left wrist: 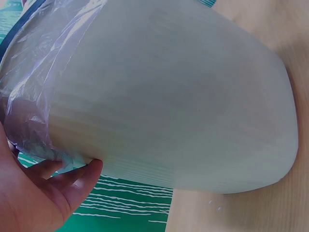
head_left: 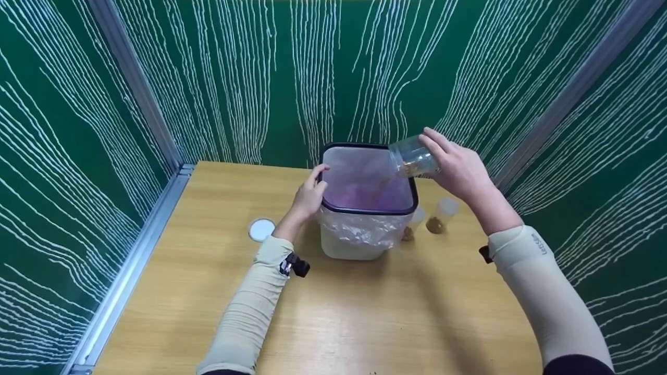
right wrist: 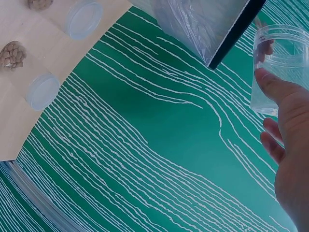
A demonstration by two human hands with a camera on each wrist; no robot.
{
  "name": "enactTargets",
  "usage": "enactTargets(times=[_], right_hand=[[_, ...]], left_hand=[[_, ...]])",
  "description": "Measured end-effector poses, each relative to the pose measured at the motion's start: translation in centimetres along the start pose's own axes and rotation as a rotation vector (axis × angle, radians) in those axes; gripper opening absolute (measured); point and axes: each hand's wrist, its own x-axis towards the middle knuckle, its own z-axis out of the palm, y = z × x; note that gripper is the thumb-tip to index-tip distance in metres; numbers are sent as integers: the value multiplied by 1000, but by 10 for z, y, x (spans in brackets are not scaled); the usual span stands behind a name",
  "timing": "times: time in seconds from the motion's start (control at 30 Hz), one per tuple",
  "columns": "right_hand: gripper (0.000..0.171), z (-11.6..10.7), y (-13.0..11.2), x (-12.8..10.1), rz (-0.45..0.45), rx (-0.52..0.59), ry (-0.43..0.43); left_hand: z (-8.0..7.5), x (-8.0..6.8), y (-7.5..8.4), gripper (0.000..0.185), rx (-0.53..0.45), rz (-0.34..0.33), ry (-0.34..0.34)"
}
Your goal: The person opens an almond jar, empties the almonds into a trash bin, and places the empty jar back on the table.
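Note:
A pale bin [head_left: 349, 242] with a dark rim and a clear plastic liner [head_left: 359, 226] folded over its edge stands on the table. My left hand [head_left: 309, 197] holds the bin at its left rim; in the left wrist view its fingers [left wrist: 89, 179] press the outer side below the liner. My right hand [head_left: 461, 169] grips a clear jar [head_left: 414, 156], tipped on its side with its mouth over the bin's right rim. Small brown nut-like pieces [head_left: 411, 169] lie in the jar's lower side, and some fall into the bin. The jar carries no lid.
Two lidded clear jars with brown pieces, a nearer-to-bin jar [head_left: 411, 229] and an outer jar [head_left: 443, 214], stand right of the bin. A round white lid [head_left: 261, 229] lies left on the wooden table [head_left: 333, 312]. Green white-streaked walls [head_left: 292, 78] enclose the table's back and sides.

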Motion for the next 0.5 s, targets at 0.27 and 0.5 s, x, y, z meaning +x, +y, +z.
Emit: enactTargets(times=[0.27, 0.5], right_hand=[[87, 2, -1, 1, -4, -1, 4], [86, 3, -2, -1, 0, 7, 10]], left_hand=[[-1, 2, 0, 44, 10, 1, 3], [1, 1, -1, 44, 46, 14, 27]])
